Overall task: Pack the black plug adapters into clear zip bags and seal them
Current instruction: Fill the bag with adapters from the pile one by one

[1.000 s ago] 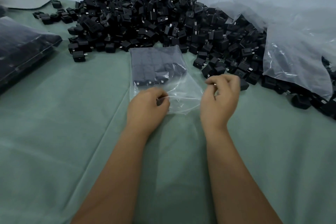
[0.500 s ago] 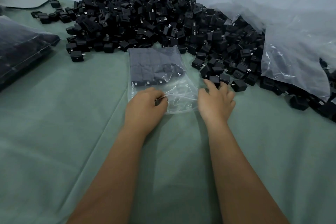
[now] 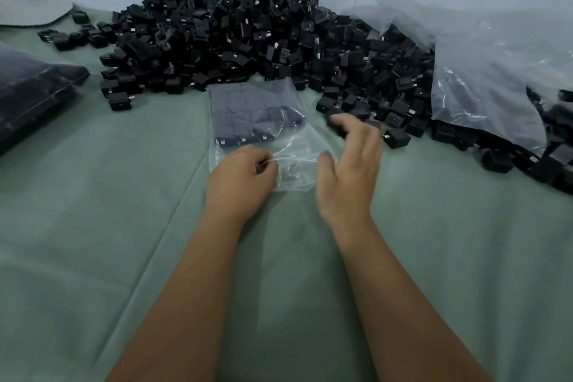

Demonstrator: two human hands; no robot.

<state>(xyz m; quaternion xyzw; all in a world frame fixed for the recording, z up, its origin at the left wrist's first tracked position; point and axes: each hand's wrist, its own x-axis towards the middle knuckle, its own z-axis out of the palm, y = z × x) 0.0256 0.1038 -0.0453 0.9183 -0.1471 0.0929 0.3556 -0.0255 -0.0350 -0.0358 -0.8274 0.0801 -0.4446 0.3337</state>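
A: Risk?
B: My left hand (image 3: 240, 178) only pinches the near mouth edge of the bag (image 3: 263, 130). If it slips, the mouth flops shut and the next adapter jams or drops on the worktop (image 3: 93, 226).
A: Right hand?
B: My right hand (image 3: 348, 164) is blurred, fingers loosely curled round a dark adapter (image 3: 336, 127), I think; can't tell for sure.
A: Contents?
B: Bag at centre, rows of adapters at its far end, unsealed. Loose pile (image 3: 248, 34) beyond. Filled bag (image 3: 34, 93) far left, big sack (image 3: 496, 71) right, spilling adapters.
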